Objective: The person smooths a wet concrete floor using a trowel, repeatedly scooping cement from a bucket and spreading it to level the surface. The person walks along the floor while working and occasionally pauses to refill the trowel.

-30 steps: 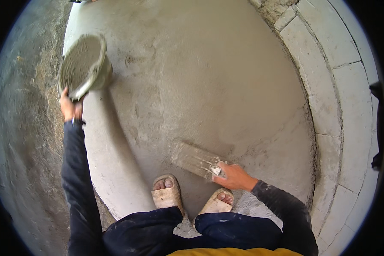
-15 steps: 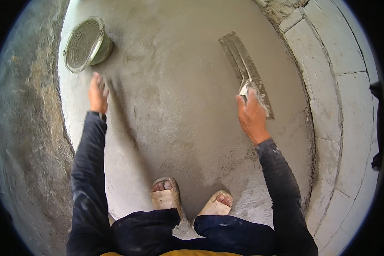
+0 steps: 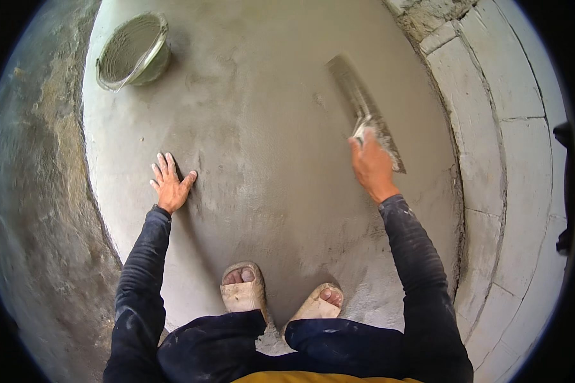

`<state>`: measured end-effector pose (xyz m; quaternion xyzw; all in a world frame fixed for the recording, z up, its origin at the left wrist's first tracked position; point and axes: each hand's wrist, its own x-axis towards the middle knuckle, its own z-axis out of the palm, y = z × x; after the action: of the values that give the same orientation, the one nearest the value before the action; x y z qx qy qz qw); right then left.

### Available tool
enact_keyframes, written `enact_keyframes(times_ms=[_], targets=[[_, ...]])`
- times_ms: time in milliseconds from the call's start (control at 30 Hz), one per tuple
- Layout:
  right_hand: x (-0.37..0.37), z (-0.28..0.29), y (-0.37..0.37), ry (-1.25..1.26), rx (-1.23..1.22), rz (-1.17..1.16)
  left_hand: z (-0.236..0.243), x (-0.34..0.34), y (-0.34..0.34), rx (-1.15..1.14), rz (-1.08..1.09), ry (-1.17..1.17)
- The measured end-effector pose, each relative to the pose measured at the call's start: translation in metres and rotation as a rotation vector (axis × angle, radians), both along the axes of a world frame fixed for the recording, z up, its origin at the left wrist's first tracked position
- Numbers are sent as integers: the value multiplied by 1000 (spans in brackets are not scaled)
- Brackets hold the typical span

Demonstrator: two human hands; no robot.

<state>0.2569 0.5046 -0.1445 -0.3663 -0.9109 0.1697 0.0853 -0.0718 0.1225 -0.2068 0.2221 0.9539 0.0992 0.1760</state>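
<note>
Their left hand [image 3: 171,188] is resting, spread wide, on gray cement [image 3: 275,159]; the right hand [image 3: 372,165] is holding a trowel [image 3: 366,105], which could scratch if it tips.

Right hand [image 3: 372,165] gripping a trowel [image 3: 355,89] over grey cement [image 3: 268,147]
The left hand [image 3: 172,190] is spread on the cement; a greenish bucket [image 3: 154,69] sits beyond it at upper left, and pale sandals [image 3: 244,296] show near the lower edge.
</note>
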Motion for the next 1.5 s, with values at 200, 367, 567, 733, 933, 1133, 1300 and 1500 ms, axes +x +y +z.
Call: enact_keyframes(times_ms=[200,367,567,733,933,1133,1300,1500], targets=[[-9,13,-1,89,-78,-100,-1,-7,9,9,21,78],[-47,6,-7,88,-470,0,-3,-37,51,148,41,253],[-73,-45,27,-1,-203,57,-20,-64,78,98,151,153],[-37,-59,78,93,-284,-252,-15,-68,75,51,139,53],[-44,-56,84,348,-453,-681,-2,-71,80,-19,134,-56],[-140,-40,78,274,-599,-301,-4,-75,76,-15,132,-56],[-207,-30,-24,87,-470,201,-4,-75,78,-60,144,-29],[-245,-37,15,-33,-104,239,1,-73,78,-53,139,-82]])
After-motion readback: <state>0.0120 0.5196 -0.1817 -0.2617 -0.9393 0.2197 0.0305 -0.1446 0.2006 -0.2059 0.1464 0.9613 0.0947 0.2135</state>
